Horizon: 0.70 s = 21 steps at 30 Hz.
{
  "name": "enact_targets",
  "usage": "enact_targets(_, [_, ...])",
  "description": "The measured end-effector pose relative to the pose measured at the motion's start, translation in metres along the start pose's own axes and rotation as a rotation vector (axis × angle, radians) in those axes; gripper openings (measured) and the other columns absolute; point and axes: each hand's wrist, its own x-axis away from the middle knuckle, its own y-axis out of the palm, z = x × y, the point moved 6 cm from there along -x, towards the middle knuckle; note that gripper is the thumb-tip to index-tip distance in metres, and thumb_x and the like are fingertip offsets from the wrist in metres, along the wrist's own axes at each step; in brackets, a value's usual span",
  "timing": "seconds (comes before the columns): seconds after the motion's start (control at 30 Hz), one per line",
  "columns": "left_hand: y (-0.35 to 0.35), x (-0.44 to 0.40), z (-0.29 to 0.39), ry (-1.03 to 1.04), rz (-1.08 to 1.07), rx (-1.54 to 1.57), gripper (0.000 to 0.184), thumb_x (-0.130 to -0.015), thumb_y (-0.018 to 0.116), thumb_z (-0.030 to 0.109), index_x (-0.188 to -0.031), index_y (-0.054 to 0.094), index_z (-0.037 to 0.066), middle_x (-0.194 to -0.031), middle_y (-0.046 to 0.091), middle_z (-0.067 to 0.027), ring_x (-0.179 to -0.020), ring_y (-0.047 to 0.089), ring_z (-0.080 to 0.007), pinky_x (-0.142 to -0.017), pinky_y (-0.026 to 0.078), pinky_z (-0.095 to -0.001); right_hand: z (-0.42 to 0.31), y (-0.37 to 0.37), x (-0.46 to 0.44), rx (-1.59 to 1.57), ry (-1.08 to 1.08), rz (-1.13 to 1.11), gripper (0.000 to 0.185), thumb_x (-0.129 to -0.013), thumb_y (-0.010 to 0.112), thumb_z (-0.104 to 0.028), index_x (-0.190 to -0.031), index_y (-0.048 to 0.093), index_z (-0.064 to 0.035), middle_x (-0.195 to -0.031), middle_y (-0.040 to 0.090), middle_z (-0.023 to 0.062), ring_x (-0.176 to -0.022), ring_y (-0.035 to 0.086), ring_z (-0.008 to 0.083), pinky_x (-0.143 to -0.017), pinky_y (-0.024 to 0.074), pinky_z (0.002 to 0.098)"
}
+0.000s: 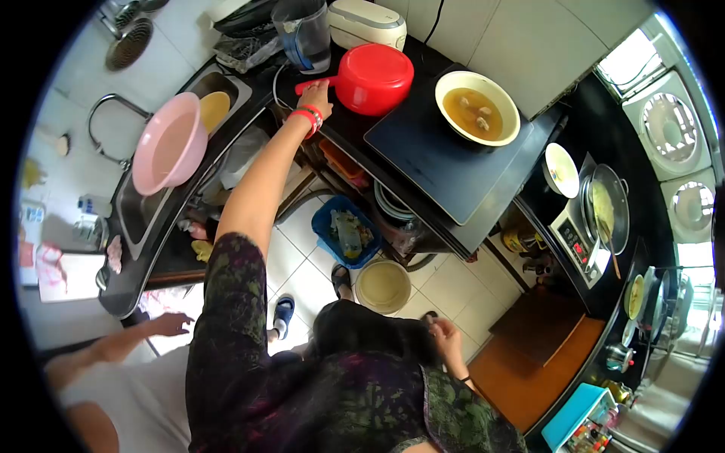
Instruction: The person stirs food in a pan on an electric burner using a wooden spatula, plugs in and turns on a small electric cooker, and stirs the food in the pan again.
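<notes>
My left hand (pixel 314 97), with a red band at its wrist, stretches out over the counter. Its fingers are closed round the handle of a red saucepan (pixel 375 78). The pan stands beside a black cooktop (pixel 423 162), on which rests a cream bowl (pixel 507 130) of brown broth with pieces in it. Low by my side, my right hand (pixel 447 337) has curled fingers; whether they hold something small is hard to make out. A clear plastic jug (pixel 303 34) and a cream-coloured lidded appliance (pixel 368 24) stand behind the saucepan.
A pink basin (pixel 169 143) sits over the sink at left. On the floor are a blue waste bin (pixel 325 226) and a pale bucket (pixel 384 287). A lidded pan (pixel 609 208) stands at right. Another person's hand (pixel 170 324) is at lower left.
</notes>
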Motion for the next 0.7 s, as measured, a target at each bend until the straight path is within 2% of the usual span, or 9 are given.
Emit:
enact_targets(0.1, [0.014, -0.042, -0.018, -0.034, -0.011, -0.025, 0.066, -0.075, 0.068, 0.018, -0.133, 0.038, 0.007, -0.131, 0.047, -0.0156, -0.122, 0.043, -0.033, -0.1, 0.037, -0.0413, -0.039, 0.047, 0.024, 0.051, 0.111, -0.019, 0.022, -0.088, 0.058, -0.009, -0.107, 0.06, 0.0013, -0.088, 0.067, 0.0093, -0.08, 0.064, 0.0149, -0.072, 0.051, 0.0265])
enact_targets(0.17, [0.031, -0.054, -0.026, -0.076, -0.082, -0.112, 0.049, -0.076, 0.067, 0.019, -0.119, 0.048, 0.006, -0.123, 0.052, -0.0153, -0.118, 0.048, -0.0321, -0.096, 0.04, -0.0433, -0.047, 0.065, 0.029, 0.081, 0.157, 0.012, 0.022, -0.088, 0.058, -0.009, -0.107, 0.06, 0.0019, -0.089, 0.067, 0.0103, -0.082, 0.065, 0.0157, -0.073, 0.0515, 0.0271])
enact_targets(0.2, [0.027, -0.055, -0.02, -0.054, -0.029, -0.166, 0.033, -0.077, 0.065, 0.017, -0.106, 0.051, 0.006, -0.11, 0.059, -0.0149, -0.108, 0.055, -0.0325, -0.088, 0.046, -0.0441, -0.047, 0.067, 0.033, 0.106, 0.186, 0.028, 0.022, -0.088, 0.058, -0.008, -0.108, 0.06, 0.0026, -0.091, 0.067, 0.0114, -0.083, 0.065, 0.0166, -0.074, 0.052, 0.0276])
enact_targets(0.23, [0.028, -0.054, -0.021, -0.042, -0.04, -0.16, 0.033, -0.077, 0.065, 0.017, -0.106, 0.051, 0.006, -0.11, 0.059, -0.0149, -0.108, 0.055, -0.0325, -0.088, 0.046, -0.0441, -0.047, 0.072, 0.035, 0.102, 0.2, 0.037, 0.022, -0.088, 0.058, -0.008, -0.108, 0.06, 0.0026, -0.091, 0.067, 0.0114, -0.083, 0.065, 0.0166, -0.074, 0.052, 0.0276])
enact_targets(0.3, [0.014, -0.045, -0.013, 0.095, -0.047, 0.001, 0.024, -0.078, 0.063, 0.016, -0.097, 0.053, 0.006, -0.097, 0.062, -0.0142, -0.092, 0.061, -0.0331, -0.077, 0.05, -0.044, -0.043, 0.076, 0.032, 0.077, 0.2, 0.082, 0.022, -0.088, 0.058, -0.005, -0.107, 0.059, 0.0041, -0.092, 0.067, 0.0131, -0.084, 0.065, 0.0183, -0.075, 0.0527, 0.0284])
enact_targets(0.33, [-0.009, -0.037, -0.008, 0.176, 0.11, 0.015, 0.022, -0.076, 0.064, 0.016, -0.093, 0.054, 0.006, -0.09, 0.063, -0.015, -0.081, 0.063, -0.034, -0.069, 0.052, -0.0433, -0.052, 0.08, 0.03, 0.021, 0.162, 0.105, 0.021, -0.088, 0.057, -0.003, -0.106, 0.059, 0.0051, -0.091, 0.066, 0.0137, -0.084, 0.065, 0.0188, -0.076, 0.053, 0.0288])
enact_targets(0.4, [-0.04, -0.02, -0.004, 0.17, 0.187, -0.002, 0.018, -0.077, 0.061, 0.015, -0.09, 0.053, 0.005, -0.085, 0.063, -0.0162, -0.079, 0.063, -0.0348, -0.066, 0.051, -0.0447, -0.047, 0.089, 0.018, -0.003, 0.078, 0.134, 0.02, -0.088, 0.058, -0.005, -0.105, 0.06, 0.0039, -0.087, 0.067, 0.0115, -0.079, 0.065, 0.0169, -0.069, 0.052, 0.0264])
enact_targets(0.53, [-0.096, 0.017, 0.006, 0.05, 0.245, 0.194, 0.034, -0.077, 0.066, 0.027, -0.1, 0.053, 0.006, -0.08, 0.064, -0.0189, -0.076, 0.063, -0.037, -0.065, 0.05, -0.0472, -0.036, 0.114, -0.002, -0.026, 0.039, 0.127, 0.018, -0.087, 0.058, -0.006, -0.102, 0.061, 0.0033, -0.083, 0.067, 0.01, -0.074, 0.065, 0.0149, -0.061, 0.0495, 0.0246])
enact_targets(0.7, [-0.185, 0.04, -0.014, 0.053, 0.27, 0.406, 0.032, -0.081, 0.064, 0.032, -0.096, 0.055, 0.004, -0.081, 0.064, -0.0189, -0.078, 0.061, -0.038, -0.066, 0.048, -0.047, -0.071, 0.138, -0.028, -0.019, -0.03, 0.108, 0.019, -0.086, 0.059, -0.006, -0.101, 0.062, 0.0048, -0.084, 0.068, 0.011, -0.073, 0.066, 0.016, -0.061, 0.049, 0.025])
